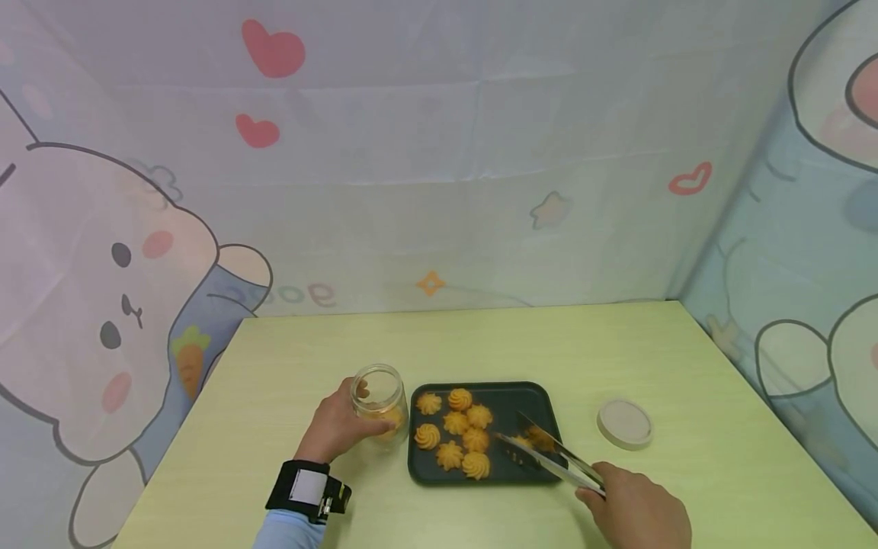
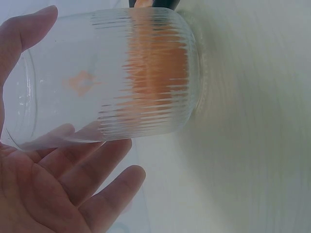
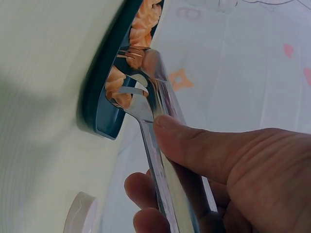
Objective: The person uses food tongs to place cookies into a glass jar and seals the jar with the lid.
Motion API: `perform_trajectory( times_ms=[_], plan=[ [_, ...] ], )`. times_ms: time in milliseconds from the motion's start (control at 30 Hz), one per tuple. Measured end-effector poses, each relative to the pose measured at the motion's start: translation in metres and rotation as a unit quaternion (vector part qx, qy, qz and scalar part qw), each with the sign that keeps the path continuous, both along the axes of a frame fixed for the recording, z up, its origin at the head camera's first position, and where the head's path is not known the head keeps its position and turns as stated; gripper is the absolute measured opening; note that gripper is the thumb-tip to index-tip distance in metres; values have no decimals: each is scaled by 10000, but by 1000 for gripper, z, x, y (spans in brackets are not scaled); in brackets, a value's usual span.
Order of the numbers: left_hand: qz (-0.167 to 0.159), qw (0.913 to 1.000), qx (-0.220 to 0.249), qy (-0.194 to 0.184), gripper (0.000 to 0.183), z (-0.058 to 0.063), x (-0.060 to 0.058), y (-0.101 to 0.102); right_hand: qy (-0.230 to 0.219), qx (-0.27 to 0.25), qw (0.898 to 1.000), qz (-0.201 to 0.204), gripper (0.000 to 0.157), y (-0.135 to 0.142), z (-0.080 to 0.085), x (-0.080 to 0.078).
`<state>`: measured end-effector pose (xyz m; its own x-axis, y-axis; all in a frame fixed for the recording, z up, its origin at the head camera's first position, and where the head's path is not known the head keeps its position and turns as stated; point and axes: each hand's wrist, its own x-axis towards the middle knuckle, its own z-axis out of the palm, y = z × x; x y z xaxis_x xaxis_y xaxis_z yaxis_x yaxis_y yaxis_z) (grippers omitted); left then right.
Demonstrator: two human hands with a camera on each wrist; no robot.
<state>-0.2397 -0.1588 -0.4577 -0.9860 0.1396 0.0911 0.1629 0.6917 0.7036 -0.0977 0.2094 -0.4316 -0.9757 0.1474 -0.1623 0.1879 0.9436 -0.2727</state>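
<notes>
My left hand (image 1: 341,424) grips a clear ribbed glass jar (image 1: 381,398), thumb on one side and fingers on the other. The jar stands upright at the left edge of a dark tray (image 1: 504,396), with orange-yellow cookies (image 2: 158,68) in its lower part. Several swirled piped cookies (image 1: 450,455) lie on the tray's left half. With my right hand (image 1: 639,505) I hold metal tongs (image 3: 163,145). Their spread tips reach over the right part of the tray, either side of a cookie (image 3: 115,80) there.
A round pale lid (image 1: 626,424) lies on the light yellow-green table (image 1: 329,343), right of the tray. Behind the table and at both sides hangs a printed cloth (image 1: 439,152) with hearts and cartoon animals.
</notes>
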Motion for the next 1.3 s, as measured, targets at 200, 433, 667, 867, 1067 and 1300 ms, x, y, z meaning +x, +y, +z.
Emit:
perform_trajectory(
  times_ms=[200, 433, 667, 867, 1067, 1300],
  plan=[
    [-5, 10000, -10, 32, 81, 0, 0, 0, 124, 16, 9999, -29, 32, -1, 0, 0],
    [5, 10000, -7, 5, 82, 0, 0, 0, 419, -19, 9991, -39, 25, -2, 1, -1],
    [25, 10000, -3, 10, 82, 2, 1, 0, 887, 85, 9960, 38, 22, -6, 7, -2],
    [22, 10000, -17, -15, 83, 2, 1, 0, 1028, 109, 9946, 115, 32, -11, 17, -8],
    [12, 10000, -2, -13, 82, 2, 1, 0, 1282, 103, 9914, 241, 43, -18, 28, -14],
    [-2, 10000, -32, -23, 84, 1, 0, 0, 1763, 208, 9831, 456, 42, -30, 40, -23]
  ],
)
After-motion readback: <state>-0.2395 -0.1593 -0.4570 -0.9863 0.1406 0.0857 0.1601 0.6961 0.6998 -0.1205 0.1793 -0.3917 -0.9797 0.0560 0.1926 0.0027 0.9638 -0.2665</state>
